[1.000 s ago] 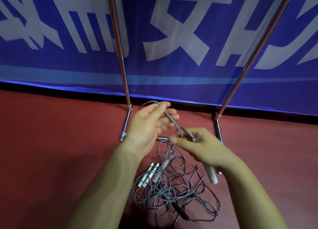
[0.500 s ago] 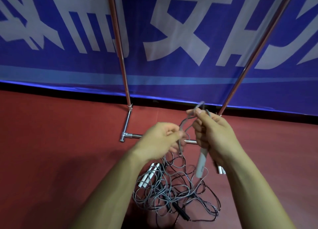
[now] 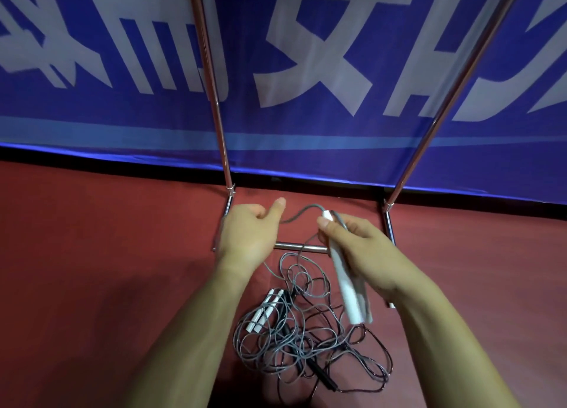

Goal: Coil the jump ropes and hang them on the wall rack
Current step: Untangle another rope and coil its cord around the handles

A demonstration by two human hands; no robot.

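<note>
1. Head view, the hands: the right hand (image 3: 357, 248) is closed around a white handle (image 3: 346, 280), fingers (image 3: 325, 223) pinching its upper end. The handle's long axis runs from up near the thumb down and slightly right, its free end hanging over the pile below. The left hand (image 3: 245, 239) sits just beside it to the left, half open, thumb raised; whether it actually grips the cord I cannot tell.

2. Head view, the key relation: a grey cord (image 3: 302, 213) arcs from the top of the handle leftward to the left hand, so the slack lies between the two hands. The left hand is nearer that loose span and, by my judgement, is the one to gather the next loop.

3. Head view, the ropes: the rest lies in a tangled pile (image 3: 306, 340) on the red floor (image 3: 92, 254), directly below the hands. It is thin grey cord in many crossed loops, with white handles (image 3: 264, 314) at its left and a black handle (image 3: 325, 377) at the bottom.

4. Head view, the rack (image 3: 221, 116): its metal uprights stand just behind the hands, against a blue banner (image 3: 306, 131). Nothing hangs on the part in view.
</note>
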